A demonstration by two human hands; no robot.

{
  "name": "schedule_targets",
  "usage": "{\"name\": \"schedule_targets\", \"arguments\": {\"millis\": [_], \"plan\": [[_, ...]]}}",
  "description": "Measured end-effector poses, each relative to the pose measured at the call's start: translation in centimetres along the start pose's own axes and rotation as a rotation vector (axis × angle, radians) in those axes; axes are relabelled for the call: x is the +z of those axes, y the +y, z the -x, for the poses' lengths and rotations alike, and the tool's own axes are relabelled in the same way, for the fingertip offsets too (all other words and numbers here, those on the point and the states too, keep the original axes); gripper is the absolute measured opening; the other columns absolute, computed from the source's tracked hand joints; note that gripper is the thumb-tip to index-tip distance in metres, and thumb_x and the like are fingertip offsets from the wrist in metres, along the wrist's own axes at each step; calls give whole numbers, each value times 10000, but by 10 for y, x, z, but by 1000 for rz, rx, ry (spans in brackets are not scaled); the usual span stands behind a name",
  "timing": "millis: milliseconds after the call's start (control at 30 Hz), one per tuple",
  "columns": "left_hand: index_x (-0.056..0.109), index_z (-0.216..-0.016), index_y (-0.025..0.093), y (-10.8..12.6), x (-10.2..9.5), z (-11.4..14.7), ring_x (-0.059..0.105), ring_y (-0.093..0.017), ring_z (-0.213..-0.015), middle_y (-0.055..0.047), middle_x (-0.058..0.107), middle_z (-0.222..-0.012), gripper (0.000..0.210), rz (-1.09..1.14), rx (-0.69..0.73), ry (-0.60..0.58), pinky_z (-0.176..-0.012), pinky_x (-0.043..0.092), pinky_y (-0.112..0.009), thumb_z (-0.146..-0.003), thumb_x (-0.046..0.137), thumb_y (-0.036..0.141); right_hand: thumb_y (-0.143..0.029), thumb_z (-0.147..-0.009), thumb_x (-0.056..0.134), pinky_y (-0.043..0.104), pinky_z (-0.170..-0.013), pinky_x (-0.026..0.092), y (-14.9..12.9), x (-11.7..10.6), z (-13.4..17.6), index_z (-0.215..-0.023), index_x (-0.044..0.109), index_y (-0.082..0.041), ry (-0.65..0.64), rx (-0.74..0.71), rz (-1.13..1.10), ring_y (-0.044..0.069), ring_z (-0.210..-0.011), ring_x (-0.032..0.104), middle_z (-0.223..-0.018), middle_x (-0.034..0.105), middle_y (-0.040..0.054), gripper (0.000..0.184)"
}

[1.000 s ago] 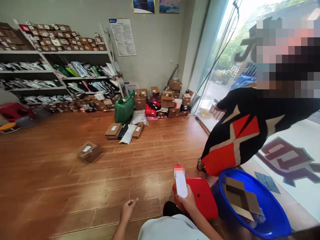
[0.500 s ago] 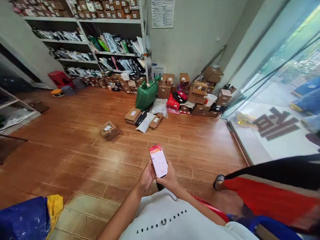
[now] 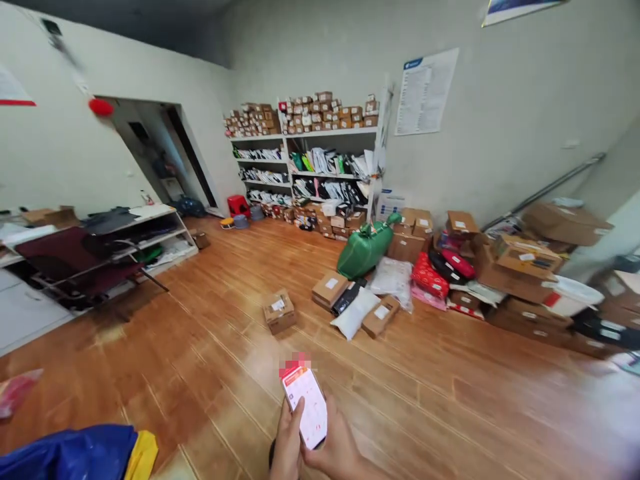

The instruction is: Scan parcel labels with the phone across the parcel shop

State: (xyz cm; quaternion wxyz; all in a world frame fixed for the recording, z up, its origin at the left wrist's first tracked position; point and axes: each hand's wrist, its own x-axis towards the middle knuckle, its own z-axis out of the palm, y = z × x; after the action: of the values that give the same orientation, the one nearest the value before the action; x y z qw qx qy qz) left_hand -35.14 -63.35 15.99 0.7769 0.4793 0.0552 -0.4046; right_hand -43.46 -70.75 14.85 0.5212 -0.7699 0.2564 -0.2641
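Phone (image 3: 306,405) | still gripped by both hands' fingers, left (image 3: 287,443), right (image 3: 336,448) | lower in view

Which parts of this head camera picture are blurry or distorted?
Head view: the phone in both hands is fairly sharp, though a pixelated patch sits above its top edge; the red hanging ornament and the right corner smear with motion blur; the walls and shelf unit lean from wide-angle distortion.

My left hand (image 3: 287,445) and right hand (image 3: 336,448) sit close together low in front of me, fingers curled inward, left thumb stretched forward.
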Motion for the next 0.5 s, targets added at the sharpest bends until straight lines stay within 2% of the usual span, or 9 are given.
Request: {"name": "schedule_targets", "arguments": {"millis": [133,267,367,500], "plan": [[499,-1226,294,86,-51,-88,635,-364,-1111,-90,720,-1095,751,13,39,-1,-887,557,-442,-595,861,479,-313,-508,743,457,-636,568,-12,99,-89,-1080,571,-387,-18,-16,-34,331,-776,700,-896,708,25,601],[557,-1152,281,187,-82,-166,648,-367,-1083,-89,734,-1040,702,-19,20,-14,-853,564,-428,-556,875,471,-266,-492,721,461,-613,568,-40,189,-181,-1075,570,-382,15,-3,-100,336,-745,706,-867,716,26,614],[534,-1244,277,254,-93,-216,655,-353,-1073,-85,743,-1001,812,7,1,-19,-857,554,-398,-535,887,455,-255,-472,720,458,-607,565,-59,237,-248,-1093,537,-403,8,-4,-144,333,-730,710,-871,730,4,665],[231,-1497,261,321,-100,-289,642,-325,-1110,-115,706,-1138,1043,113,-132,-105,-949,501,-399,-657,838,376,-256,-533,720,434,-712,559,-69,277,-336,-1107,555,-284,-15,28,-155,320,-823,700,-947,734,75,598]]}}
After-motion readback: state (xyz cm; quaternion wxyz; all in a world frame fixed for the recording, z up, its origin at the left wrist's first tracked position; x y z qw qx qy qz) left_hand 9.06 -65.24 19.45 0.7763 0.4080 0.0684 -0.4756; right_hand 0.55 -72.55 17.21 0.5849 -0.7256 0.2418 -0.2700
